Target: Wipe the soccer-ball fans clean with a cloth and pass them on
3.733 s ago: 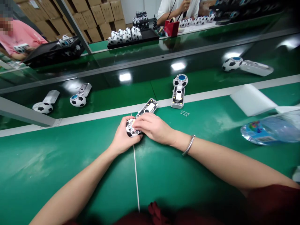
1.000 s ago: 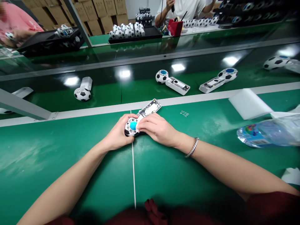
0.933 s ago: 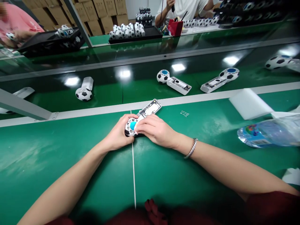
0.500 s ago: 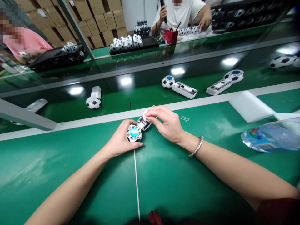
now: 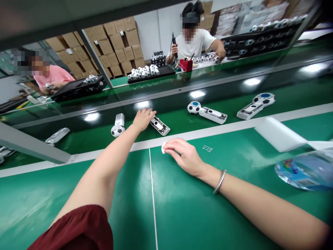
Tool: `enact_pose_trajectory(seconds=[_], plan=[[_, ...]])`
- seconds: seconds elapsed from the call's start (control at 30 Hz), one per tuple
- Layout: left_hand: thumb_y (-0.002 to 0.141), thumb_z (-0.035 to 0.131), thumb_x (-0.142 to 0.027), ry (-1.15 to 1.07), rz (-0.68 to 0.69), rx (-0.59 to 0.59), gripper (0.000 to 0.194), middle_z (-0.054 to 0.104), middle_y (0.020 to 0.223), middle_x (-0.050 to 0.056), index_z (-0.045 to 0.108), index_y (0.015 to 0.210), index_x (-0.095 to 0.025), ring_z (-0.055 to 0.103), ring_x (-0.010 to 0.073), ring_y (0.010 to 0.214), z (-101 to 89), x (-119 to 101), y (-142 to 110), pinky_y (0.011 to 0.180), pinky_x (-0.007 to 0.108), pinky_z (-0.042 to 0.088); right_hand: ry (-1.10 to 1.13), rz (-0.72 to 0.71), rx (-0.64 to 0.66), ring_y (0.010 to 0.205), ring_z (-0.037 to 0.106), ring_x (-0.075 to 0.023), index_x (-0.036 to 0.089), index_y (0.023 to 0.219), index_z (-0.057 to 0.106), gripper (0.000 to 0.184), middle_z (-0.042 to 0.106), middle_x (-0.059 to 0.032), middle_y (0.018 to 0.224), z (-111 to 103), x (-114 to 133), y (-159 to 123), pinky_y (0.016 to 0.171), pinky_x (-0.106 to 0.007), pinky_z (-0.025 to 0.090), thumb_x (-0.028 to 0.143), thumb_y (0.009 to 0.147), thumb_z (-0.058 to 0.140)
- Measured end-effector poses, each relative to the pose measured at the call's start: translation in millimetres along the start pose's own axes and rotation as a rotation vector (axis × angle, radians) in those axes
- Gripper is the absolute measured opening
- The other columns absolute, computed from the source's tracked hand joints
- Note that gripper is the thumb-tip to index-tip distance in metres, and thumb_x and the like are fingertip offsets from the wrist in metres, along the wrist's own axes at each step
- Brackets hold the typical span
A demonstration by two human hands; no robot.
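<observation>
My left hand (image 5: 143, 119) reaches out over the dark green belt, its fingers curled over the head of a soccer-ball handheld device (image 5: 160, 125). The head is hidden beneath the hand; the device's white body shows, with its inside uncovered and a white strip along it. Over the near green table, my right hand (image 5: 183, 155) pinches a small white pad (image 5: 163, 148) between thumb and fingertips. It is apart from the device.
More soccer-ball devices lie on the belt, including one on the left (image 5: 118, 130) and two on the right. A small printed label (image 5: 207, 149), white foam sheet (image 5: 281, 134) and clear plastic bottle (image 5: 304, 170) are on the table. Two people sit across the belt.
My left hand has carried the device forward from the table onto the belt. My right hand has come away from it, still pinching the white pad. The view has tilted upward.
</observation>
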State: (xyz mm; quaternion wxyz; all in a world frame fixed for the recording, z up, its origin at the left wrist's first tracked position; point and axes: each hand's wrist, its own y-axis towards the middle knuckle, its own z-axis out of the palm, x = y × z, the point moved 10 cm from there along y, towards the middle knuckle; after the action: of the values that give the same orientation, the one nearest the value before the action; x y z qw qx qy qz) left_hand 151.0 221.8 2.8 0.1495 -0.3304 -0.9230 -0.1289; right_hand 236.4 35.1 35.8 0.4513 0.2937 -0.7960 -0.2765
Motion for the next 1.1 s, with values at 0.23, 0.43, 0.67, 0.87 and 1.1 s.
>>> enact_pose_trajectory(seconds=[0.23, 0.43, 0.67, 0.87, 1.1], plan=[[0.063, 0.053, 0.000, -0.073, -0.273, 0.283, 0.065, 0.041, 0.131, 0.021, 0.046, 0.126, -0.014, 0.032, 0.0392, 0.122, 38.2, 50.2, -58.7, 0.090, 0.053, 0.030, 0.008, 0.042, -0.003, 0.083, 0.059, -0.0134, 0.017, 0.082, 0.063, 0.011, 0.065, -0.0041, 0.084, 1.2, -7.2, 2.0, 0.079, -0.030, 0.050, 0.016, 0.085, 0.053], [0.062, 0.055, -0.007, -0.172, -0.351, 0.188, 0.041, 0.050, 0.113, 0.016, 0.060, 0.102, -0.012, 0.047, 0.0302, 0.106, 17.1, 80.4, -103.3, 0.087, 0.040, 0.038, 0.025, 0.036, -0.012, 0.082, 0.060, -0.0132, 0.018, 0.082, 0.064, 0.010, 0.065, -0.0040, 0.084, 0.2, -2.9, 1.7, 0.079, -0.030, 0.050, 0.016, 0.084, 0.054], [0.052, 0.075, -0.027, -1.540, -0.676, -0.229, 0.061, 0.058, 0.092, 0.003, 0.052, 0.107, -0.017, 0.056, 0.0153, 0.077, -3.1, 13.5, -173.5, 0.070, 0.026, 0.045, 0.040, 0.049, -0.031, 0.082, 0.060, -0.0134, 0.019, 0.083, 0.064, 0.010, 0.066, -0.0029, 0.083, -3.3, -4.4, 2.9, 0.079, -0.029, 0.050, 0.017, 0.084, 0.054], [0.057, 0.073, -0.020, -1.651, -0.498, -0.062, 0.055, 0.056, 0.097, 0.003, 0.048, 0.107, -0.019, 0.055, 0.0134, 0.078, -7.3, -74.1, -185.2, 0.071, 0.024, 0.044, 0.037, 0.021, 0.010, 0.087, 0.060, -0.0142, 0.017, 0.087, 0.064, 0.010, 0.066, -0.0048, 0.087, 1.9, 3.3, -1.4, 0.083, -0.030, 0.050, 0.017, 0.083, 0.055], [0.055, 0.072, -0.021, -1.405, -0.448, -0.019, 0.060, 0.055, 0.097, 0.003, 0.044, 0.108, -0.020, 0.055, 0.0146, 0.078, -11.6, -71.5, -181.6, 0.070, 0.026, 0.045, 0.042, -0.071, 0.110, 0.086, 0.059, -0.0137, 0.018, 0.088, 0.063, 0.011, 0.066, -0.0046, 0.088, 17.7, 23.2, -7.7, 0.080, -0.029, 0.050, 0.016, 0.085, 0.052]])
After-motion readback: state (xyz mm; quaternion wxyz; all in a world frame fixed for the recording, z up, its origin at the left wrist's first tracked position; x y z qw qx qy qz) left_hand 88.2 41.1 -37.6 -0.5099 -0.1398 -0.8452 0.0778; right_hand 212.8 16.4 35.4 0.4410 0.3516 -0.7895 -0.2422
